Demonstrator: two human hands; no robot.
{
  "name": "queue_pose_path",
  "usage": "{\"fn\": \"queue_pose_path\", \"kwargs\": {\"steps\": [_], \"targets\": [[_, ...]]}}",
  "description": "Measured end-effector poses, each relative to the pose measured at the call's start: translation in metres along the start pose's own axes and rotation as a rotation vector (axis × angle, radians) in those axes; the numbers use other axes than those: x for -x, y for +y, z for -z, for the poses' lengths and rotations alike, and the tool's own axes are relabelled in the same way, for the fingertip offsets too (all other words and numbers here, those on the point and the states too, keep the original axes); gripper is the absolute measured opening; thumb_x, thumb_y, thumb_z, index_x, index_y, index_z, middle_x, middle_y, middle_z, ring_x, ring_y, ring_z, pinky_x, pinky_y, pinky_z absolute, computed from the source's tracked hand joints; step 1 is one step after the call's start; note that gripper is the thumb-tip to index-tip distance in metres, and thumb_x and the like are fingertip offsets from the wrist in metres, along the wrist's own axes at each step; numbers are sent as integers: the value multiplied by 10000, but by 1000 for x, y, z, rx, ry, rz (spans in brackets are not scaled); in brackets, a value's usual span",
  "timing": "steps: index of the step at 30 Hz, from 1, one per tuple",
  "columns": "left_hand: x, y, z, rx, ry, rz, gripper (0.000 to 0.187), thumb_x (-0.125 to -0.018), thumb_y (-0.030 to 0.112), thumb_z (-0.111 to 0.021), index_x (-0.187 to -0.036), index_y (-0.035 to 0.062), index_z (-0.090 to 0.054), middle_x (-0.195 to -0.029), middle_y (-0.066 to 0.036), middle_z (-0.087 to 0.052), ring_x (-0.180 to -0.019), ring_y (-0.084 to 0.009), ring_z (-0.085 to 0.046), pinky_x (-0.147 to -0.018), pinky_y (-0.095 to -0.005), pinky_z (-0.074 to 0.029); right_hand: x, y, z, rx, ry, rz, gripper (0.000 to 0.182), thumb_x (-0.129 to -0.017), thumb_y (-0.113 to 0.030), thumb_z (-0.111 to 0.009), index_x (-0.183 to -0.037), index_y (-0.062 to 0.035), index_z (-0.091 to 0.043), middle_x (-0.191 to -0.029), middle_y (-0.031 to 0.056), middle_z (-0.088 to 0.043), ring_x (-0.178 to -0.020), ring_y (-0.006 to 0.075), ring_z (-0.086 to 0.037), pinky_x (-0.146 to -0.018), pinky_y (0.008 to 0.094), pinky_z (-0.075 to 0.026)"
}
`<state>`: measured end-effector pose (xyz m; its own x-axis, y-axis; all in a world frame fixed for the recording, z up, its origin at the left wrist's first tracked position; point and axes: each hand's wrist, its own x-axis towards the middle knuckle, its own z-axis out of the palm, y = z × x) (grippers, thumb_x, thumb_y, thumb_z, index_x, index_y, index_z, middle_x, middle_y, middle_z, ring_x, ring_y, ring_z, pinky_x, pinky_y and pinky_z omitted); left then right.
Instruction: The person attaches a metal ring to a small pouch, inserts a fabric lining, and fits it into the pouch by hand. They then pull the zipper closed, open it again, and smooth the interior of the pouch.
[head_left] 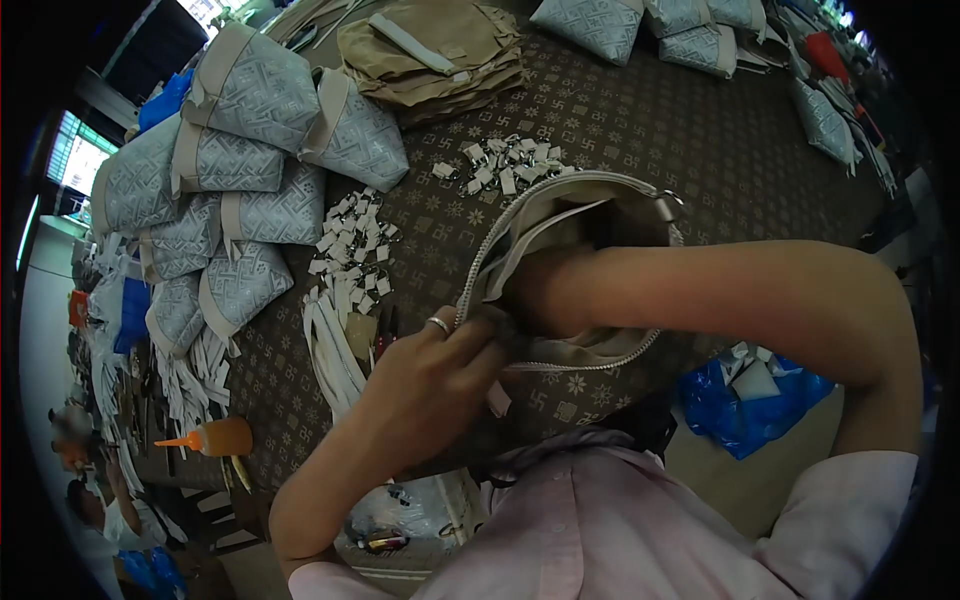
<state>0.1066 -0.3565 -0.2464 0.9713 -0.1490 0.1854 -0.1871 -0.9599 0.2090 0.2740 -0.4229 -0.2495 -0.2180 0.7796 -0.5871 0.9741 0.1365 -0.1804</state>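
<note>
A bag with a beige lining [545, 232] and a zipper along its rim gapes open in front of me. My left hand [430, 372], a ring on one finger, is closed on the near left part of that rim. My right hand [545, 290] reaches deep inside the bag; its fingers are hidden by the bag and shadow. At the bag's far right rim sits a small tab with a metal ring [668, 204]. Just behind the bag lies a pile of small white tabs with metal clips [510, 165], and a second pile of tabs [357, 245] lies to the left.
Grey patterned pouches [255, 90] are heaped at the left, with more pouches [590, 25] at the back. Brown fabric pieces [435, 50] are stacked behind. White strips [330, 345] and an orange glue bottle [222, 437] lie left. A blue plastic bag [735, 415] stands lower right. Another person sits far left.
</note>
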Motion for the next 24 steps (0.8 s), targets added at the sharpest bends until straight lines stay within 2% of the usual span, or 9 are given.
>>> {"fn": "queue_pose_path", "kwargs": {"steps": [3, 6, 8, 9, 11, 14, 18, 22, 24], "targets": [[-7, -18, 9, 53, -180, 68, 262, -609, 64, -664, -850, 4, -583, -931, -126, -562, -877, -311, -579, -760, -358, -485, 27, 6, 10, 32, 144, 48, 234, -809, -133, -548, -1002, -35, -637, -1008, 138, -644, -870, 287, -636, -754, 356, -502], [-10, -34, 15, 159, -113, 69, 260, -559, 47, -709, -800, 49, -611, -869, -69, -577, -780, -277, -588, -669, -358, -477, 63, 19, 13, -5, 316, 8, 219, -804, -106, -566, -997, -23, -628, -948, 145, -642, -838, 303, -629, -740, 368, -499], [-12, -39, 16, 172, -106, 37, 266, -552, 35, -708, -800, 52, -611, -857, -66, -574, -782, -280, -587, -672, -360, -475, 76, 41, 7, 299, 1279, -171, 215, -795, -154, -605, -956, -15, -637, -895, 141, -629, -807, 286, -624, -719, 375, -502], [-12, -40, 18, 190, -139, -10, 273, -546, 23, -707, -799, 55, -610, -845, -64, -571, -784, -282, -586, -674, -362, -473, 75, 55, 4, 299, 1289, -174, 215, -795, -154, -605, -956, -15, -637, -895, 141, -629, -807, 286, -624, -719, 375, -502], [-2, -39, 23, 100, -168, 47, 305, -550, 48, -702, -837, 46, -599, -882, -67, -573, -827, -292, -583, -711, -365, -476, 72, 80, 8, -228, 614, -363, 227, -789, -175, -621, -941, -10, -656, -816, 110, -633, -764, 245, -631, -698, 369, -505], [4, -42, 35, -24, -236, 170, 330, -557, 99, -708, -860, 38, -595, -909, -72, -580, -855, -303, -579, -732, -371, -476, 80, 82, 8, -578, 440, -419, 226, -808, -167, -605, -959, -13, -670, -736, 83, -634, -701, 193, -627, -646, 324, -500], [0, -55, 36, -59, -83, 129, 257, -622, 182, -728, -804, 40, -615, -872, -88, -584, -823, -303, -573, -699, -373, -464, 64, 91, 0, -496, 507, -317, 230, -840, -132, -563, -1000, 2, -659, -704, 55, -638, -659, 133, -607, -616, 266, -484], [-10, -52, 45, 172, -42, 144, 260, -679, 246, -733, -783, 35, -624, -855, -102, -585, -816, -288, -566, -701, -374, -454, 53, 80, -21, -889, 811, -86, 220, -829, -93, -533, -979, 16, -651, -706, 73, -637, -621, 102, -573, -599, 269, -466], [-24, -35, 45, 184, 63, 465, 181, -784, 187, -659, -858, 29, -611, -865, -111, -593, -840, -286, -539, -743, -397, -440, 49, 71, -27, -1006, 894, -104, 215, -801, -96, -537, -946, 12, -654, -656, 103, -619, -588, 112, -561, -592, 302, -460]]}}
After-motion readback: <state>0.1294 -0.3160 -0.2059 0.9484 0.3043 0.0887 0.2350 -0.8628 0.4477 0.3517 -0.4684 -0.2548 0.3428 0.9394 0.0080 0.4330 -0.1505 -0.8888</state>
